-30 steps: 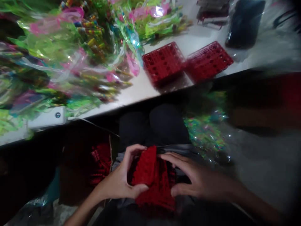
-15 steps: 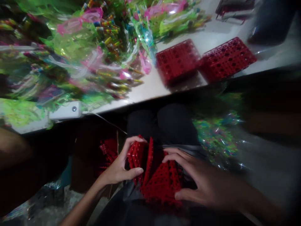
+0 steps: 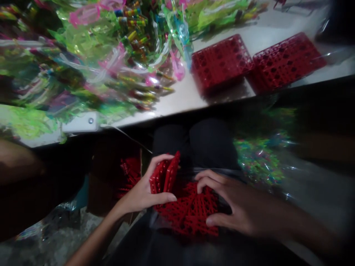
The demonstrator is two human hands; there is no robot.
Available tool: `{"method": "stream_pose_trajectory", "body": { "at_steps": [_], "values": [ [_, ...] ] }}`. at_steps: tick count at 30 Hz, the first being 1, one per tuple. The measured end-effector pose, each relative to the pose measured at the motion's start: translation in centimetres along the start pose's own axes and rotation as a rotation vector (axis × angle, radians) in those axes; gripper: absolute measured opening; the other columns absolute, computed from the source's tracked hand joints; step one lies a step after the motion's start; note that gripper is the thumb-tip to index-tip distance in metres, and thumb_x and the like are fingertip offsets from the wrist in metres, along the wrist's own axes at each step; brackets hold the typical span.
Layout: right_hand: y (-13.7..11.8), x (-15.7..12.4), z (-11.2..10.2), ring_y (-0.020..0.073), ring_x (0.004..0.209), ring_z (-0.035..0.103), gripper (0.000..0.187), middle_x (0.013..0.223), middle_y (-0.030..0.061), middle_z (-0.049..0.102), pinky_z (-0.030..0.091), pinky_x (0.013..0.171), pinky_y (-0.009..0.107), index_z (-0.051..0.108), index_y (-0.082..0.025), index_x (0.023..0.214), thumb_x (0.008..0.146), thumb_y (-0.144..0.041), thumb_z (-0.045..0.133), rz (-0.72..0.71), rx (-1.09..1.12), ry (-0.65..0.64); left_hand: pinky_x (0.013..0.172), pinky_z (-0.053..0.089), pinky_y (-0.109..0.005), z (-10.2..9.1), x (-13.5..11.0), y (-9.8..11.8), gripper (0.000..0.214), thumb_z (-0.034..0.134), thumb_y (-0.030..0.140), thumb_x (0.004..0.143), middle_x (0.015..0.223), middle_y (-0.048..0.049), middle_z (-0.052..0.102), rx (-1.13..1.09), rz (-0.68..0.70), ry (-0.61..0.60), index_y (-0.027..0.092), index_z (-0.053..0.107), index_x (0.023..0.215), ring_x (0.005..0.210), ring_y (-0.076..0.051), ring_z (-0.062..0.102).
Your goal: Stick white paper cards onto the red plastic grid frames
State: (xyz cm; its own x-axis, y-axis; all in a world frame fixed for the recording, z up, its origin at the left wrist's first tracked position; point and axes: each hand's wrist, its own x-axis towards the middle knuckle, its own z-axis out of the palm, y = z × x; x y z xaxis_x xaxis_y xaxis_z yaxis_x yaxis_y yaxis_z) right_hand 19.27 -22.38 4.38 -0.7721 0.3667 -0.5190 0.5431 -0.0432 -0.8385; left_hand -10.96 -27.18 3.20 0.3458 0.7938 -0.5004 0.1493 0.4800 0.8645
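Note:
My left hand (image 3: 151, 186) is closed around a few red perforated plastic panels (image 3: 163, 175), standing on edge between thumb and fingers. A loose heap of similar red lattice panels (image 3: 188, 212) lies on my lap below it. My right hand (image 3: 224, 199) curves over the right side of the heap, its fingers at the upper edge and its thumb at the lower edge of a panel there. Dim light and blur hide how many panels it grips.
Two stacks of red panels, a left stack (image 3: 222, 61) and a right stack (image 3: 287, 61), sit on the white table (image 3: 183, 101). Bright green and pink plastic pieces (image 3: 91, 48) cover its left. A white box (image 3: 80, 123) with a cable lies at the edge. Bagged colourful pieces (image 3: 259, 159) are below right.
The panel that stood between my hands now rests against the others in my left hand. My right hand stays at the heap, where more panels show. The view has shifted slightly.

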Motion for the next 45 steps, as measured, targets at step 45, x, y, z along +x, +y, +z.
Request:
{"method": "stream_pose_trajectory", "body": {
  "at_steps": [45],
  "values": [
    [-2.5, 2.8, 1.4, 0.046, 0.132, 0.062, 0.068, 0.143, 0.0255, 0.066, 0.049, 0.117, 0.067, 0.07, -0.011, 0.133, 0.081, -0.052, 0.088, -0.143, -0.373, 0.039, 0.113, 0.056, -0.062, 3.0, 1.7, -0.5, 0.069, 0.071, 0.063, 0.091, 0.14, -0.0089, 0.075, -0.793, 0.216, 0.661, 0.038, 0.053, 0.152, 0.133, -0.04, 0.07]
  ]
}}
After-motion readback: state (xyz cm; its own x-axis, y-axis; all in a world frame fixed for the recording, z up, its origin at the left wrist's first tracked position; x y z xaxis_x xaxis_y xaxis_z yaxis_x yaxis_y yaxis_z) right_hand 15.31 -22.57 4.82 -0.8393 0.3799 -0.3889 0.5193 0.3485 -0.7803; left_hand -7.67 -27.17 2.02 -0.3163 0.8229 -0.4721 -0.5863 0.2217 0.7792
